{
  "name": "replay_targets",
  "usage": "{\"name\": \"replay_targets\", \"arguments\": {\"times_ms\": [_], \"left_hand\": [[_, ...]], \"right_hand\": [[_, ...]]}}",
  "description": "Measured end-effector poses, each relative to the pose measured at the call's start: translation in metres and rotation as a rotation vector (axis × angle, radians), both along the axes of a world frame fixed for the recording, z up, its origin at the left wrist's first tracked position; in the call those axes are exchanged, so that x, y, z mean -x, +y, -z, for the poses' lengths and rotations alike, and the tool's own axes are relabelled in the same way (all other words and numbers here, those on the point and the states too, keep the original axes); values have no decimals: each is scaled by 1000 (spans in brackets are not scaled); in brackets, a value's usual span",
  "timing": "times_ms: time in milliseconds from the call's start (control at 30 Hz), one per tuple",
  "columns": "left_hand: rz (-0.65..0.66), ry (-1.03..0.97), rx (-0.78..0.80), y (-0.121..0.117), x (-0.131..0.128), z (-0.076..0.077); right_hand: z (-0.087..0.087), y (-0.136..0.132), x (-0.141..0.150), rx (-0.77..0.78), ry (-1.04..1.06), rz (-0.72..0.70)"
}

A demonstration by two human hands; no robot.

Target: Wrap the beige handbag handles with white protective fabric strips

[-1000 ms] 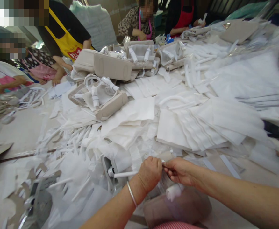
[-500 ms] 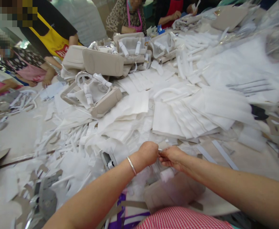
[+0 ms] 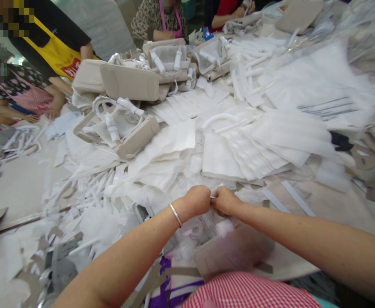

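My left hand [image 3: 199, 200] is closed in a fist, with its thumb side against my right hand [image 3: 225, 201]. The right fingers pinch a small pale piece that sticks out between the two hands; most of it is hidden, so I cannot make out its kind. Just below the hands lies a beige bag [image 3: 235, 250], partly blurred, with a white-wrapped handle end [image 3: 225, 227] on top. Clear plastic and a white coil [image 3: 194, 227] sit under my left wrist, which wears a silver bangle [image 3: 175, 214].
Stacked white foam sheets [image 3: 232, 156] lie beyond my hands. Several beige bags with wrapped handles [image 3: 129, 83] stand farther back. White strips [image 3: 298, 199] lie to the right. A grey tool [image 3: 61, 261] is at the lower left. Co-workers in aprons [image 3: 35, 96] work across the table.
The view has shifted a little, so the table appears moved left and up. My hands stay together, both still closed, with the small piece between them.
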State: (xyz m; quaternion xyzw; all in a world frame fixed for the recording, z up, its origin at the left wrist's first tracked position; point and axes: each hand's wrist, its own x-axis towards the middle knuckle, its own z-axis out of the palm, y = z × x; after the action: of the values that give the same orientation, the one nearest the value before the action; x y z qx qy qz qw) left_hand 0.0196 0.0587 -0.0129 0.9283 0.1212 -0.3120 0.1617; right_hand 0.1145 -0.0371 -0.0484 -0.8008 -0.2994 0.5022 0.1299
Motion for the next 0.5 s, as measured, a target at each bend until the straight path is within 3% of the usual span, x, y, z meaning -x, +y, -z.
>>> {"name": "replay_targets", "arguments": {"times_ms": [100, 267, 367, 500], "left_hand": [[-2, -21, 1, 4, 2, 1], [-22, -74, 47, 12, 4, 3], [-55, -62, 62, 12, 3, 4], [-108, -42, 52, 9, 1, 3]], "right_hand": [[-3, -6, -10, -136, -243, -190], [-16, -10, -19, -303, -412, -412], [-16, -1, -17, -297, -435, -557], [-8, 14, -13, -252, -430, -638]]}}
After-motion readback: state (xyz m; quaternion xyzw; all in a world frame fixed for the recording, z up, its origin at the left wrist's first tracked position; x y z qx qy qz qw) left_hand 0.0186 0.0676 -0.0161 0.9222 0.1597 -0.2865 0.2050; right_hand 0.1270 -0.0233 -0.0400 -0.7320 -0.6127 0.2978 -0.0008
